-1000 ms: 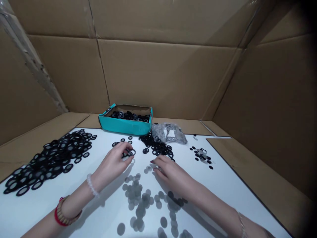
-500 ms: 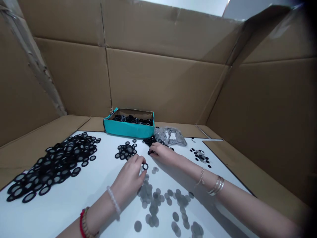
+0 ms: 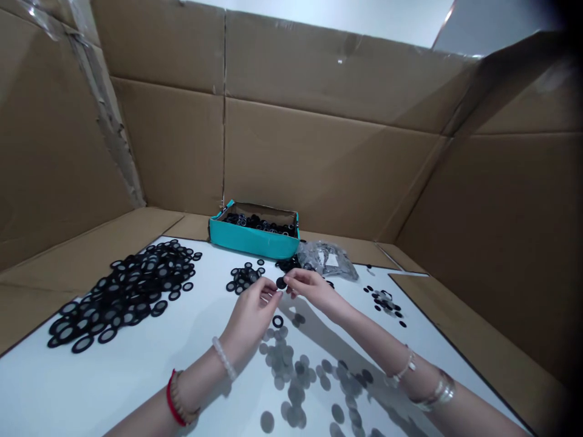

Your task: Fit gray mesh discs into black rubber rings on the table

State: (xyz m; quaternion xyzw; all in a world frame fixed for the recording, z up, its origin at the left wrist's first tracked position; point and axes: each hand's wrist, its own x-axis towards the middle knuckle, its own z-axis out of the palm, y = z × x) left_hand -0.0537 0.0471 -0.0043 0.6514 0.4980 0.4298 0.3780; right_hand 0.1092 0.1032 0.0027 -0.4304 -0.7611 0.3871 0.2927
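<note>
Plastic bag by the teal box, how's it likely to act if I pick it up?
The plastic bag would probably sag and shift shape, since its film looks thin and crinkled. Its shiny surface might feel slightly slippery. It seems unlikely to roll, lying low and slumped beside the teal box.

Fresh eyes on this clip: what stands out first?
Probably the turquoise box at the back, vivid against brown cardboard. Then the big heap of black-rimmed discs on the left. Centrally, the left hand and right hand almost meet at a small dark round piece.
</note>
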